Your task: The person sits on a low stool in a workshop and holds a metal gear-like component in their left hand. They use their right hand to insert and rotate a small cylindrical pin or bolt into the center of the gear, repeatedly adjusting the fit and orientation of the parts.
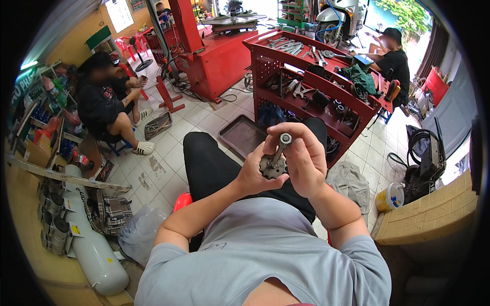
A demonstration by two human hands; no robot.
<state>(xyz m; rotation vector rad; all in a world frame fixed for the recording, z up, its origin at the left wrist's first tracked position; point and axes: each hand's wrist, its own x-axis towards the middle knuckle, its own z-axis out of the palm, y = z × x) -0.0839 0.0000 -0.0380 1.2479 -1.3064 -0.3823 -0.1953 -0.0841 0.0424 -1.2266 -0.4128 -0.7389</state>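
Both of my hands are raised over my lap. My left hand point(251, 174) is closed round a dark, round metal part with a notched edge point(267, 168). From that part a shiny metal rod point(279, 153) points up, topped by a round hollow end like a socket. My right hand point(312, 162) curls round the rod near its top, fingers bent beside the hollow end. Whether the rod is joined to the round part or only set into it, I cannot tell. Beyond my knees a dark drip tray point(236, 133) lies on the tiles.
A red tool cart point(265, 79) with wrenches stands ahead to the right, a red machine point(217, 69) behind it. One person point(104, 102) sits at left, another point(395, 64) at far right. A grey gas cylinder point(94, 239) lies at left; a bucket point(390, 198) stands at right.
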